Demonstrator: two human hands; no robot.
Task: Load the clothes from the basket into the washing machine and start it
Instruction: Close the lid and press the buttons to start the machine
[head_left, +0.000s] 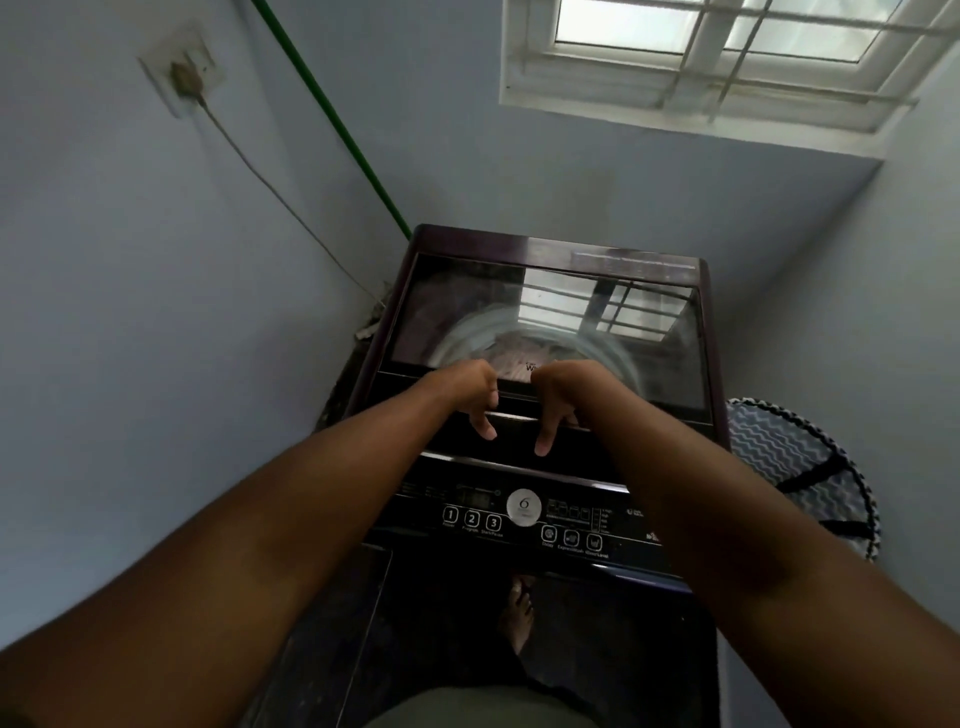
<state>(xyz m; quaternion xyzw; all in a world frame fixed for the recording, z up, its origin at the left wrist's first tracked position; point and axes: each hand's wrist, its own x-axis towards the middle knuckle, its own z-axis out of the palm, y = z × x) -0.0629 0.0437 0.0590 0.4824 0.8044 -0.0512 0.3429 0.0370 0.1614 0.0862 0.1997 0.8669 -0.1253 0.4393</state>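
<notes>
Washing machine (550, 415) stood in the room corner, top-loader, dark purple-black body, glass lid (545, 312) down flat. Drum rim and some pale fabric were visible through the glass, mixed with window glare; couldn't tell what the fabric was.

Left hand (470, 395) and right hand (558, 400) were both at the lid's front edge, side by side and close together. Fingers were hooked down over the edge, thumbs pointing toward the control panel (524, 514). Fingers of both hands were curled on the lid's front lip; fingertips were hidden behind it, so how deep the grip went wasn't clear.

Control panel sat just in front of the lid: round silver badge marked 6 in the middle, buttons 1, 2, 3 to its left, three more icon buttons to its right. Neither hand touched the panel.

Laundry basket (800, 467) stood just beside the machine on the right, round, chevron-pattern lining, black straps across. Its contents weren't readable.

Green pipe (332, 119) ran diagonally down the wall to the machine's back left corner. Wall socket (184, 78) with plug and cord sat upper left. Barred window (727, 57) was above the machine. A bare foot (519, 613) was on the floor below the panel.
</notes>
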